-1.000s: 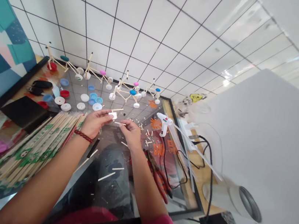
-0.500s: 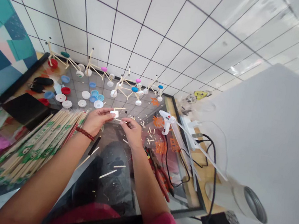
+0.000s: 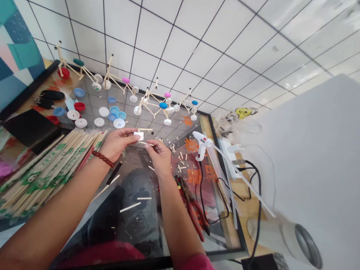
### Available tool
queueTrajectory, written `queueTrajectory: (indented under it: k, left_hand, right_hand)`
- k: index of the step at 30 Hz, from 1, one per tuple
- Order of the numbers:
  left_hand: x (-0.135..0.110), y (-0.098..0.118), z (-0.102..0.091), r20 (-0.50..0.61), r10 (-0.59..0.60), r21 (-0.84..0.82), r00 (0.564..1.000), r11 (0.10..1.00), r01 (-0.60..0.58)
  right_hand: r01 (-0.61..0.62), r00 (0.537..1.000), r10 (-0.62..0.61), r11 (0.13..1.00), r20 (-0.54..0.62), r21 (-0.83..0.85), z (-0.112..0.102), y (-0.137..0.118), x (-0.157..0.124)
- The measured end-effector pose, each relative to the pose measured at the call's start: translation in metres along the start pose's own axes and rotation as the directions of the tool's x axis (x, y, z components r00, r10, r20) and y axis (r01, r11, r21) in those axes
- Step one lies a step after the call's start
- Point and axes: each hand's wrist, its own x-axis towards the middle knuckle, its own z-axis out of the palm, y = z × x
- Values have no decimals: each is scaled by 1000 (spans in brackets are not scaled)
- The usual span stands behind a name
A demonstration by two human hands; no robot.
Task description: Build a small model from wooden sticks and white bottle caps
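Observation:
My left hand pinches a small white bottle cap with a short wooden stick glued to it, held just above the glass tabletop. Facing it, my right hand pinches a thin short wooden stick whose tip points at the cap. The two hands sit close together, nearly touching at the fingertips. A red bead bracelet circles my left wrist.
Wrapped chopsticks lie in a pile at left. Loose caps and stick-and-cap models stand behind the hands. A white glue gun with a black cord, red pliers and stick offcuts lie at right.
Both hands have stayed together with the cap and stick; the stick's tip has come slightly closer to the cap. The view has shifted a little.

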Motion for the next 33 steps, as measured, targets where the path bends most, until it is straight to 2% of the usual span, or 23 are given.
queueTrajectory:
  k: [9, 14, 24, 33]
  left_hand:
    - [1, -2, 0, -1, 19, 26, 1000, 1000, -19]
    - [1, -2, 0, -3, 15, 45, 1000, 999, -15]
    - [0, -1, 1, -19, 12, 33, 1000, 999, -12]
    - [1, -1, 0, -25, -3, 10, 1000, 1000, 3]
  right_hand:
    - [-51, 998, 56, 990, -34, 131, 5, -5, 2]
    - [-52, 996, 60, 993, -68, 109, 7, -8, 2]
    - [-72, 996, 78, 989, -46, 126, 7, -11, 1]
    - [-23, 997, 28, 997, -69, 71, 5, -5, 2]
